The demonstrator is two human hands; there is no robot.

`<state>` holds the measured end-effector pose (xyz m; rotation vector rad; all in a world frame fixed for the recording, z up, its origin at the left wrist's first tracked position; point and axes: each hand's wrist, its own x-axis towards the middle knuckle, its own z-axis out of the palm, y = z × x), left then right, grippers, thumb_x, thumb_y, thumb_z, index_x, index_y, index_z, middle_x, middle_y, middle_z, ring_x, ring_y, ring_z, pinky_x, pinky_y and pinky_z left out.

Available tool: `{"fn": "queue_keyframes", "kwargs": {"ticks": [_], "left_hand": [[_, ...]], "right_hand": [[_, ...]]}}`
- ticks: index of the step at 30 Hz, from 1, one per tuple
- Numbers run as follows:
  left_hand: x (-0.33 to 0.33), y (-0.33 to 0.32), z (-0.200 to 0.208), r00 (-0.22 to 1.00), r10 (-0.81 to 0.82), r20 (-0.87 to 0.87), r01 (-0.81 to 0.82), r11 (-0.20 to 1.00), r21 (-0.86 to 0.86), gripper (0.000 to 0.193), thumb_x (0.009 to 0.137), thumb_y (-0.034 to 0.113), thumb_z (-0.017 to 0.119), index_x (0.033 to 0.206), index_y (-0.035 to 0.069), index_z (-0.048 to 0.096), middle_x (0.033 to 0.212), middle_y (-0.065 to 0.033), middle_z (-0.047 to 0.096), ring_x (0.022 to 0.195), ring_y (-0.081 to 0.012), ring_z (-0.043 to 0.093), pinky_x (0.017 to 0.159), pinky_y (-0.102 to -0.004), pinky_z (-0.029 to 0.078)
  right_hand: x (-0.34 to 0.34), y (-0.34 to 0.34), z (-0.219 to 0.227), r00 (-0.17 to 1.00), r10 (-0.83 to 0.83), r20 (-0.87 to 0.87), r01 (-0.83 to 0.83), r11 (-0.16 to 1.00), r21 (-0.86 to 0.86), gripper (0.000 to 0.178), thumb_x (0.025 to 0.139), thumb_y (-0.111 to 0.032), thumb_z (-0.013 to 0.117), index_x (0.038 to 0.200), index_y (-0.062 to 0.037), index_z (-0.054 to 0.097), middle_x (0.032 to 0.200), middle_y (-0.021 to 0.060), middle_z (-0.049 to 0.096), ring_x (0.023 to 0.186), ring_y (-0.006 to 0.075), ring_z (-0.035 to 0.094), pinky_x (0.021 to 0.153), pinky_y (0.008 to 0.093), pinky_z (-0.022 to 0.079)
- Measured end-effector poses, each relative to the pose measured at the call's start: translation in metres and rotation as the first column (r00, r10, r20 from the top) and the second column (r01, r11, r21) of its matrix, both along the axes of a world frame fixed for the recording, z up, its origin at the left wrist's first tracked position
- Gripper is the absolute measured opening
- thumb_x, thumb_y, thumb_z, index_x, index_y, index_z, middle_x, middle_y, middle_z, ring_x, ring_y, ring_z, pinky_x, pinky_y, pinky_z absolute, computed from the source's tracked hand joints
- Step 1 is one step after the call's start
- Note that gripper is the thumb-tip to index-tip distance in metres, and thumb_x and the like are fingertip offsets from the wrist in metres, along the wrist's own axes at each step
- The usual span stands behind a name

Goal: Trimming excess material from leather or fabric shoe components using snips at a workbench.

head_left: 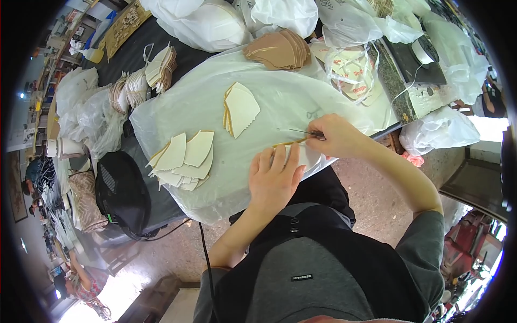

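My left hand point(273, 180) lies flat with its fingers spread, pressing on a cream-white cut piece point(309, 156) with a yellowish edge at the near side of the table. In my right hand point(339, 134) is a thin dark pointed tool point(307, 132), its tip toward the left; its exact kind I cannot make out. That hand is closed around it, just above the right end of the piece. Farther off lies a small stack of cream pieces point(242, 110) with a zigzag edge. To the left, several more cream pieces point(186, 161) overlap in a loose pile.
Clear plastic sheeting point(226, 188) covers the work surface. A stack of brown pieces point(280, 49) sits at the back, near white plastic bags point(210, 24). Tied bundles of pieces point(160, 69) and a black bag-like object point(121, 185) are on the left. A black cable point(204, 253) hangs down in front.
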<state>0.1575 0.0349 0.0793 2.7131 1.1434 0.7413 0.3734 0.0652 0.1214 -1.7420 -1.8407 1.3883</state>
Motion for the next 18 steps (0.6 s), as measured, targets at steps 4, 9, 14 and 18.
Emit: {"fn": "queue_keyframes", "kwargs": {"ticks": [4,9,14,18], "left_hand": [[0.007,-0.002,-0.010,1.000,-0.024,-0.002,0.024,1.000,-0.019,0.046,0.087,0.031,0.067,0.127,0.008,0.060,0.117,-0.0087,0.058,0.104,-0.0269,0.055,0.089,-0.0410,0.046],[0.009,-0.002,-0.009,0.998,-0.031,-0.053,0.033,0.999,0.036,0.047,0.087,0.031,0.066,0.128,0.010,0.060,0.115,-0.0075,0.058,0.103,-0.0257,0.056,0.088,-0.0397,0.046],[0.012,0.001,-0.003,0.993,-0.035,-0.114,0.043,0.997,0.068,0.052,0.084,0.034,0.068,0.128,0.008,0.059,0.112,-0.0073,0.056,0.104,-0.0256,0.054,0.088,-0.0383,0.046],[0.013,0.000,-0.003,0.990,-0.020,-0.137,0.033,0.995,0.090,0.050,0.086,0.032,0.066,0.130,0.012,0.059,0.111,-0.0071,0.057,0.101,-0.0252,0.055,0.086,-0.0395,0.045]], "right_hand": [[0.005,0.003,-0.003,0.997,0.012,-0.073,-0.012,1.000,-0.004,0.022,0.083,-0.014,0.058,0.077,0.0055,0.065,0.062,0.0148,0.063,0.050,0.0235,0.067,0.052,0.0358,0.053],[0.012,0.007,-0.013,0.993,0.086,0.077,-0.095,0.987,0.126,0.018,0.083,-0.013,0.061,0.081,0.0036,0.066,0.060,0.0123,0.063,0.052,0.0228,0.067,0.053,0.0338,0.052],[0.016,0.012,-0.003,0.998,0.056,0.019,-0.055,0.997,-0.058,0.015,0.084,-0.014,0.063,0.082,0.0004,0.067,0.063,0.0105,0.065,0.050,0.0203,0.065,0.054,0.0336,0.049],[0.021,0.015,-0.005,0.981,0.159,0.113,-0.168,0.983,0.079,0.015,0.086,-0.015,0.062,0.080,-0.0013,0.066,0.057,0.0080,0.063,0.048,0.0196,0.063,0.054,0.0328,0.047]]}}
